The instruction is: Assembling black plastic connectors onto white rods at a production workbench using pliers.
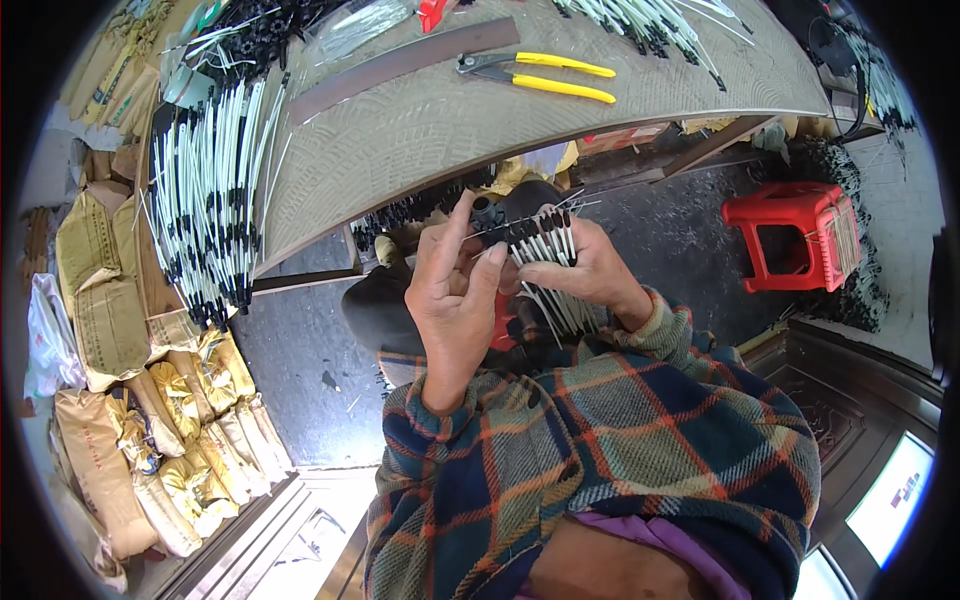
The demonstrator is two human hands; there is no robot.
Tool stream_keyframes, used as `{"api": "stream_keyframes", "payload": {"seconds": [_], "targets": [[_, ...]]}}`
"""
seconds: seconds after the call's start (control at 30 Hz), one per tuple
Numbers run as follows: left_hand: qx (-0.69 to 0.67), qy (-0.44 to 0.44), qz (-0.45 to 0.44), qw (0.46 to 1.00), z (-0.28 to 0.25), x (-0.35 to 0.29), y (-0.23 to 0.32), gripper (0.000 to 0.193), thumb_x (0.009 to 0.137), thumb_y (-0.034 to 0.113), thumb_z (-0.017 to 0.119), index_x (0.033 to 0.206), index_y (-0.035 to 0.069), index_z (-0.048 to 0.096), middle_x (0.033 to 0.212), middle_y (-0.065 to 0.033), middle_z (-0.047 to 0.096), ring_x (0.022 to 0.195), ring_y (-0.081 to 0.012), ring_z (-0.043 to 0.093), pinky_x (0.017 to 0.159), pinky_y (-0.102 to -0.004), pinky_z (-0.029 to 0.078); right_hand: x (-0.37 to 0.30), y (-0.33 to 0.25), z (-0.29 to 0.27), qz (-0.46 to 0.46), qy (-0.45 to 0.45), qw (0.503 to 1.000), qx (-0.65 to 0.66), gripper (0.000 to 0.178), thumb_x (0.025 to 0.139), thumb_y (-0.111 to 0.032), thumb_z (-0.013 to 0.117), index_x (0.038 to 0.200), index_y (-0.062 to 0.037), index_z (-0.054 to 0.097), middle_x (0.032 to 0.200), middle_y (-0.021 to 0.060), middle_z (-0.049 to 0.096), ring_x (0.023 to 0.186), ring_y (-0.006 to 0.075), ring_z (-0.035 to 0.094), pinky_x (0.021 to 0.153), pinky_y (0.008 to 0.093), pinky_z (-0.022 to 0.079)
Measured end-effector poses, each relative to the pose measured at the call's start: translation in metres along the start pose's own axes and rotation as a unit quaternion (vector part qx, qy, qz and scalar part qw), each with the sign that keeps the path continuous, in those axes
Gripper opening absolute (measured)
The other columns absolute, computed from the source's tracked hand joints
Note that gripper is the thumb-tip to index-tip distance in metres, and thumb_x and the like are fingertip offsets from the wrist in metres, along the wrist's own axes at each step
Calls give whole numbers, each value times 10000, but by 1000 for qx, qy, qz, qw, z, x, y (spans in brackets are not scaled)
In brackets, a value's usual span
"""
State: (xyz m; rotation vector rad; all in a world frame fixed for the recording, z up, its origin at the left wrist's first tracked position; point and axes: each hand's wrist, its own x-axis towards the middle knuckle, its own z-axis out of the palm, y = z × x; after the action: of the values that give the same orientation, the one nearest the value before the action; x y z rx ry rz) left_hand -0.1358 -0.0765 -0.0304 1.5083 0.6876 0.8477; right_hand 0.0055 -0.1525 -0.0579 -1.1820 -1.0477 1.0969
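Observation:
Over my lap, my right hand (590, 268) grips a bundle of thin white rods with black sleeves (541, 240), its thumb pressed across the near side. The rods' pale lower ends (560, 312) fan out below that hand. Close on the left is my left hand (450, 285), its index finger raised and its thumb against the bundle's edge. A thin wire (487, 233) runs from its fingers toward the black sleeves; the other fingers are partly hidden. Whether the wire passes round the bundle I cannot tell.
On the table (400, 150) ahead lie yellow-handled pliers (560, 78), a flat brown strip (400, 68) and more rods (650, 25). A big pile of rods (215, 190) hangs over its left edge. A red stool (780, 235) stands right; wrapped packages (190, 430) lie left.

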Motion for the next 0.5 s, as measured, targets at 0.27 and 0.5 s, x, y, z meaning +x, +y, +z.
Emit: {"api": "stream_keyframes", "payload": {"seconds": [0.27,0.5], "targets": [[-1,-18,25,1000,-3,-3,2,472,787,-91,547,1240,-4,448,997,-40,452,922,-104,504,788,-205,437,-2,0,1,-9,-5,1000,-7,336,774,-116,649,1054,-2,504,852,57,640,765,102,604,672,233,474],[-45,-7,20,999,-4,-5,-4,471,766,-100,565,1219,-13,467,1014,-41,455,922,-106,507,800,-207,436,-5,-5,5,-35,-1,999,3,315,804,-89,605,1080,5,487,867,73,636,761,103,607,676,234,478]]}}
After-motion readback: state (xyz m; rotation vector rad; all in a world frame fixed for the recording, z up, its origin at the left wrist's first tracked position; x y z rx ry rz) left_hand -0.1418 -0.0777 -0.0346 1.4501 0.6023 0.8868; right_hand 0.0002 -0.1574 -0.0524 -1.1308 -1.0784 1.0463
